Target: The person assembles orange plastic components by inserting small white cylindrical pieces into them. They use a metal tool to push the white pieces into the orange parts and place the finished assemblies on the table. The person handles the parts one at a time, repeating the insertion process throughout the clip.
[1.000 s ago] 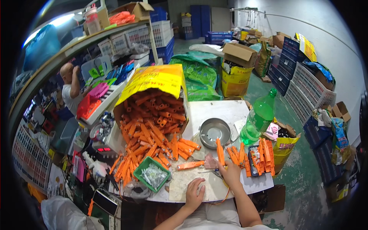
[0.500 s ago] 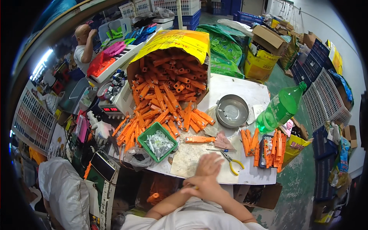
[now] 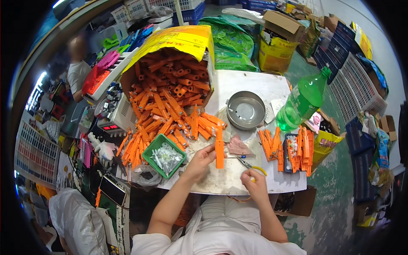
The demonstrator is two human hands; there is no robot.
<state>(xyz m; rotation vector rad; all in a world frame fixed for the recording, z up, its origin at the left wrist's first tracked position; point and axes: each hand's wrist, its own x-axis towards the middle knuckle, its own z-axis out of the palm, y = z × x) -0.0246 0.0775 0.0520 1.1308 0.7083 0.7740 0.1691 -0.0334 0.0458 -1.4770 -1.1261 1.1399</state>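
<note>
Head view: a worn white tabletop [image 3: 229, 81] carries an open yellow-topped sack [image 3: 176, 40] spilling orange plastic parts [image 3: 170, 102]. The left hand [image 3: 199, 165] has its fingers pinched on one long, narrow orange plastic piece [image 3: 219, 153] over the tabletop. The right hand's [image 3: 256, 185] fingers are curled round a small yellow object [image 3: 253, 179], kind unclear. The piece appears light, stiff, smooth; best gripped mid-length by its long sides.
</note>
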